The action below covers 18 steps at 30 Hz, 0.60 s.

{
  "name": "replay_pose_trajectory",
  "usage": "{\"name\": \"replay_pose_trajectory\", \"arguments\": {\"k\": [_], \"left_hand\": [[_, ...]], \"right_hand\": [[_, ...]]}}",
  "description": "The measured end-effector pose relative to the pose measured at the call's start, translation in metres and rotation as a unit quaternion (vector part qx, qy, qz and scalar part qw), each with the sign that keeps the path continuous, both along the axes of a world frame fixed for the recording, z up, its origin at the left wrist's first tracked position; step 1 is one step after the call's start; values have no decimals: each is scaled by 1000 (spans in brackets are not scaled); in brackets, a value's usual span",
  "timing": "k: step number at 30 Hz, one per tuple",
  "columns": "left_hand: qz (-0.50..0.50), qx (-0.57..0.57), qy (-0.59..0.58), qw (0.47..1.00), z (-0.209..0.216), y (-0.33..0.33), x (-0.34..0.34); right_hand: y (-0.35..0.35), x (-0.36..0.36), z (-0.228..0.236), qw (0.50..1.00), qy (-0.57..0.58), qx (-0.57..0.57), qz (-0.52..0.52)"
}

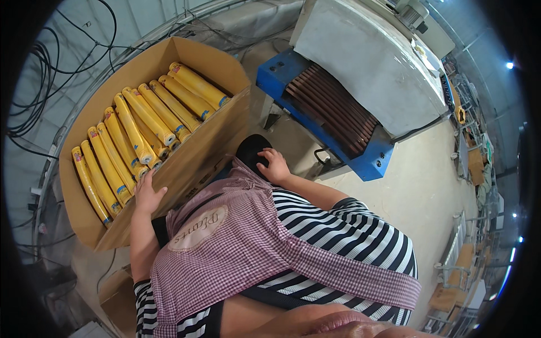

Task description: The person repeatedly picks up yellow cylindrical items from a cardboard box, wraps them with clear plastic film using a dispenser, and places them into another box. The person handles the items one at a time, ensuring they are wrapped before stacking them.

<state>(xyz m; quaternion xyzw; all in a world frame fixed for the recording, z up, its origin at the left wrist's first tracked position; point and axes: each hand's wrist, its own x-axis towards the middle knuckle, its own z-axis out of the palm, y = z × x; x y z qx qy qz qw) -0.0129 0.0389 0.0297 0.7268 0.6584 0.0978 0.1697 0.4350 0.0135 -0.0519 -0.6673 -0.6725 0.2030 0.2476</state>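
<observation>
A large cardboard box point(220, 112) stands at my left, holding several long yellow tube-shaped packages point(147, 115) with blue bands at their near ends. They lie side by side on a slant, some on top of others. My left hand point(147, 194) rests at the box's near rim with its fingers stretched toward the package ends and its thumb apart; it grips no package. Whether the fingertips touch one, I cannot tell. My right hand point(274, 167) lies open on my dark-clothed knee point(253, 150), fingers spread, holding nothing.
Ahead to the right stands a machine with a blue frame point(366, 163), dark rollers point(332, 107) and a pale metal hood point(360, 62). Black cables point(39, 84) hang at the far left. Another cardboard box point(117, 298) sits low at the left. Racks point(459, 276) line the right side.
</observation>
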Motion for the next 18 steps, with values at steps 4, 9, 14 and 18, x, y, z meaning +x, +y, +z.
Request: {"name": "replay_pose_trajectory", "arguments": {"k": [4, 9, 14, 18], "left_hand": [[1, 7, 11, 1000, -3, 0, 0], [6, -1, 13, 1000, -2, 0, 2], [15, -2, 21, 1000, -3, 3, 3], [12, 5, 28, 1000, -9, 4, 1]], "right_hand": [[2, -1, -8, 1000, -1, 14, 0], [4, 0, -10, 1000, -4, 21, 1], [4, 2, -11, 1000, -7, 25, -4], [2, 2, -9, 1000, -10, 17, -10]]}}
